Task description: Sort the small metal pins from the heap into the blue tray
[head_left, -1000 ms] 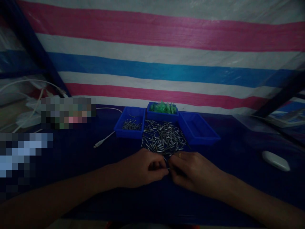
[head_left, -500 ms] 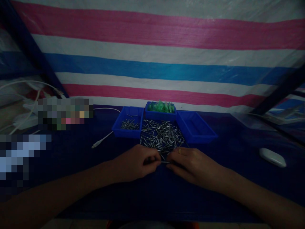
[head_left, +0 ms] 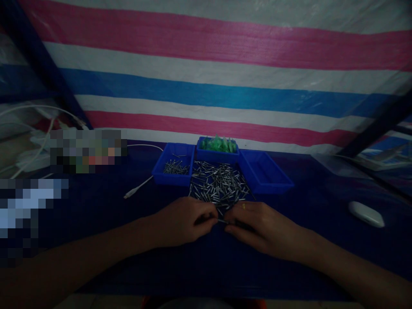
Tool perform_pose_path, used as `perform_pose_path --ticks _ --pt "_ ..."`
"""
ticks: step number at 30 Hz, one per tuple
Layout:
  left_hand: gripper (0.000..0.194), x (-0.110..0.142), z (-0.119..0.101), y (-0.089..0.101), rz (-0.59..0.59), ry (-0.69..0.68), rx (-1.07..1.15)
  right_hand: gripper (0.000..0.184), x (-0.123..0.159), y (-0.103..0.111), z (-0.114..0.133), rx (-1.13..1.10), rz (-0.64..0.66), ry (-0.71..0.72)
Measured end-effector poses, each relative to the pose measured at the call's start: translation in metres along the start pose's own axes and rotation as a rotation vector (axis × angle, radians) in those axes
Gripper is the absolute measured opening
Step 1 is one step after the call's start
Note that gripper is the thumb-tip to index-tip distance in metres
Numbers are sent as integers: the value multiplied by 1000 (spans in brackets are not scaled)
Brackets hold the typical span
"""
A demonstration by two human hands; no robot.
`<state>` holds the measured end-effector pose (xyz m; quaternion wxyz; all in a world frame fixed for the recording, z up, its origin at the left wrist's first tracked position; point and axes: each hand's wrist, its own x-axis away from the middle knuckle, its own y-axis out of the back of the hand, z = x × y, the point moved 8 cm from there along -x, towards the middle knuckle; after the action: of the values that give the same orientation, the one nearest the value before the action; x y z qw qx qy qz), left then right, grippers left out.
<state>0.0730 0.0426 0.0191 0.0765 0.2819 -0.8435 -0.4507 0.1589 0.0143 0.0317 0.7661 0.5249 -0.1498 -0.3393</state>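
Between my two hands a thin silver metal pin [head_left: 222, 221] lies roughly level, just in front of a loose pile of similar metal pins [head_left: 222, 182]. My left hand [head_left: 185, 221] pinches its left end between thumb and fingers. At the other end the fingertips of my right hand [head_left: 260, 225] close around the pin; a ring shows on one finger. The hands are only a short way apart, and most of the pin is hidden by the fingers. Under the hands is the dark blue tabletop [head_left: 206, 266].
A blue tray [head_left: 170, 179] with metal pins stands left of the pile. Behind it is a blue bin [head_left: 217, 156] of green plastic pieces [head_left: 219, 143]. Another blue tray [head_left: 270, 187] sits right, near a white rounded case [head_left: 366, 214]. A white cable [head_left: 138, 188] lies left.
The right fingertips have shifted slightly, with thumb and forefinger a little farther apart, and the pin now tilts slightly. My left hand has barely moved.
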Motion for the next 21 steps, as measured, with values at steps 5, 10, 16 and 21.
perform_pose_path --ticks 5,10,16,21 --pt "10 -1 -1 0 3 -6 -36 19 -1 1 1 6 -17 7" --pt "10 -1 -1 -3 22 -7 -76 24 -1 -1 2 77 -36 21" --pt "13 -2 -3 -7 66 -48 -57 24 0 0 5 76 -80 51" --pt "12 -3 -5 -7 69 -59 -48 21 0 0 4 87 -79 56"
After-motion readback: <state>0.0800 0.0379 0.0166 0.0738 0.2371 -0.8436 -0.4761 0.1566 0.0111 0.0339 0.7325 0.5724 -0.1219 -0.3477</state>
